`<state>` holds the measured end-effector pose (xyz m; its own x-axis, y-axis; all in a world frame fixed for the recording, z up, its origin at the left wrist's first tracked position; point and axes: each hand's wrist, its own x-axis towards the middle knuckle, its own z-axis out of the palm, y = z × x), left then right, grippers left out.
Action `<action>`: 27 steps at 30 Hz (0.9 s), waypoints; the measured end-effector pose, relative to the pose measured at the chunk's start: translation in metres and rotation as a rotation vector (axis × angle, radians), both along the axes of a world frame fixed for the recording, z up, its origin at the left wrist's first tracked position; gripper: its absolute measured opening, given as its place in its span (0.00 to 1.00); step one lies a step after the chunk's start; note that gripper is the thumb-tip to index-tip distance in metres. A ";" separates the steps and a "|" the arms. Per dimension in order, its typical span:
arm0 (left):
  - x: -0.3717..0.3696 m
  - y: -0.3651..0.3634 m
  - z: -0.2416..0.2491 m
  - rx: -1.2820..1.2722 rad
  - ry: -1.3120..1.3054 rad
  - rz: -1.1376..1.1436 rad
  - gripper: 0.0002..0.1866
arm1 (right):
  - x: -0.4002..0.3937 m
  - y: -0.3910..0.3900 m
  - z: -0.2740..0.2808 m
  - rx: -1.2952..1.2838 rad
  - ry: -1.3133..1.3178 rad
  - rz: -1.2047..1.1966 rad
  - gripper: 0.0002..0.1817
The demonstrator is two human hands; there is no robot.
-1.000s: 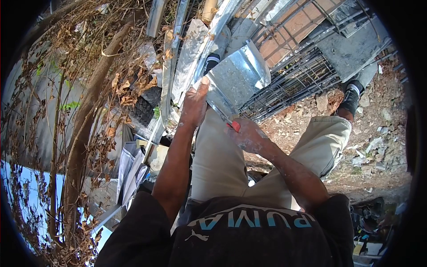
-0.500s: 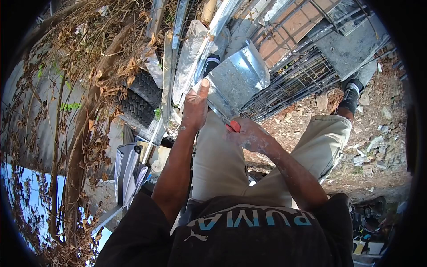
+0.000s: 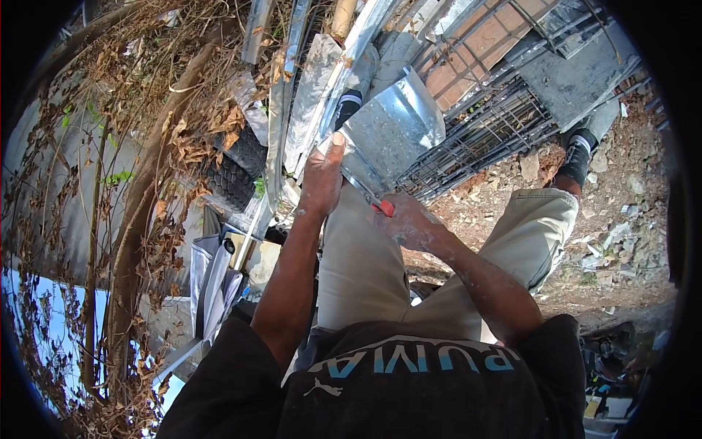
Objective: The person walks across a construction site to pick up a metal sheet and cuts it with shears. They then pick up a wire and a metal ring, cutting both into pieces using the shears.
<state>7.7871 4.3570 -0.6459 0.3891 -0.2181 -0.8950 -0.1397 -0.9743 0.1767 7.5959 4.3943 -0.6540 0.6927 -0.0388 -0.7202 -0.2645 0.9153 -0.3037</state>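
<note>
A bent sheet of galvanized metal (image 3: 391, 128) rests against my left knee. My left hand (image 3: 322, 179) grips the sheet's near-left edge, thumb up along it. My right hand (image 3: 409, 223) is shut on a red-handled tool (image 3: 382, 207), probably snips, whose blades meet the sheet's lower edge. My legs in beige shorts (image 3: 365, 271) and my dark shoes (image 3: 578, 157) are below the sheet.
Long metal strips (image 3: 292, 88) and a pipe lean at the top. A wire mesh rack (image 3: 482, 139) and a grey slab (image 3: 585, 73) lie on rubble to the right. A tyre (image 3: 230, 175), dry branches (image 3: 146, 183) and leaves crowd the left.
Both hands and the sheet stay almost where they were. The view has shifted slightly and the dry leaves over the tyre have moved.
</note>
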 end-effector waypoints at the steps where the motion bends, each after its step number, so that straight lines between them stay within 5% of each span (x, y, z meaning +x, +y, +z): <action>1: -0.001 0.000 0.000 0.008 -0.015 0.003 0.27 | -0.001 -0.002 0.000 -0.013 0.005 0.016 0.17; 10: -0.001 0.005 -0.011 0.007 -0.020 -0.005 0.31 | 0.002 0.012 -0.005 -0.090 0.079 -0.082 0.18; 16: 0.011 0.002 -0.013 0.038 -0.002 -0.127 0.32 | -0.011 -0.004 -0.014 0.096 -0.098 -0.094 0.15; 27: -0.008 -0.008 0.004 -0.063 0.018 0.154 0.25 | -0.006 -0.010 -0.001 0.281 -0.172 -0.161 0.11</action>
